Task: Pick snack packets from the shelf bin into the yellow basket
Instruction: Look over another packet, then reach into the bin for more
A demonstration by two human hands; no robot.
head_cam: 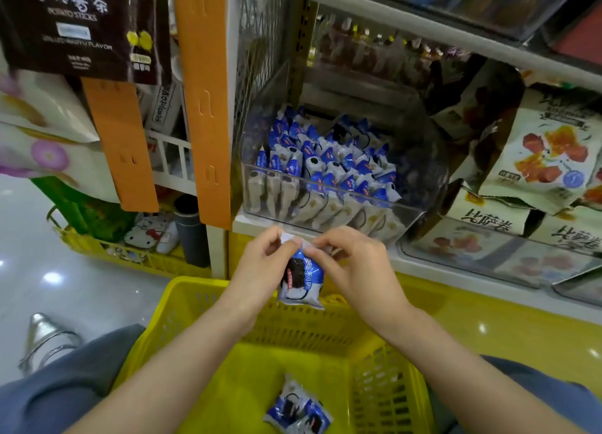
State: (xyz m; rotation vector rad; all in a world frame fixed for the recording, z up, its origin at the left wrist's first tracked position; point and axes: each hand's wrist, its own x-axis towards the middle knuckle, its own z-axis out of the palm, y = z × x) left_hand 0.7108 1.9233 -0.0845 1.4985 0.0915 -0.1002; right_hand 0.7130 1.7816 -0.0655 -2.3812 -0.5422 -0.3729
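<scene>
A blue and white snack packet (301,282) hangs upright over the far rim of the yellow basket (202,295). My left hand (260,267) and my right hand (353,264) both pinch its top edge. Behind them, on the shelf, stands a clear bin (420,179) filled with several packets of the same kind (329,160). Two more such packets (298,412) lie on the basket's floor, close to me.
Orange hanging strips (202,101) and a dark potato-stick bag (75,26) hang at the left. Large pale snack bags (553,153) fill the shelf to the right. A second yellow crate (97,244) sits on the floor at left, a silver shoe (42,332) nearer.
</scene>
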